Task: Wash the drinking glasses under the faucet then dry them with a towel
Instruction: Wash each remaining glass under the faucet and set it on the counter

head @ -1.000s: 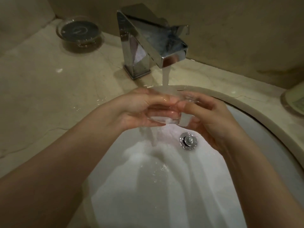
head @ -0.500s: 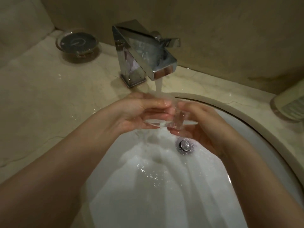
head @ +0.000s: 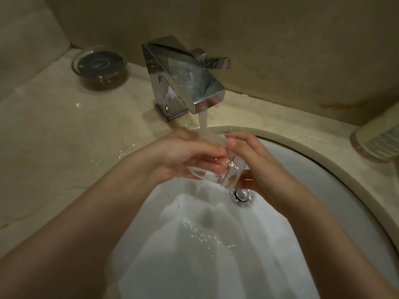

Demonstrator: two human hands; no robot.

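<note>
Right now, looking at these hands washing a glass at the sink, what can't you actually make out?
All from the head view:
- drinking glass: clear, its outline lost behind running water and both hands.
- right hand: its fingers under the glass are hidden.
- left hand: palm side hidden.
- container at the right edge: cut off, label unreadable.
- dish: contents too dark to identify.
- No towel or further glasses in view.

- The scene is dim and warm-toned; the beige wall (head: 280,50) across the top of the frame goes dark and muddy.
- The brightest patch is the white basin (head: 216,244) at lower centre, crossed by soft shadows of my forearms.
- Small glints show on the chrome faucet (head: 183,78) and on the wet counter (head: 64,137) at left.
- The frame edges curve from the wide lens.
- The clear glass (head: 218,167) and the stream look smeared, and my forearms at the bottom corners are soft.
</note>
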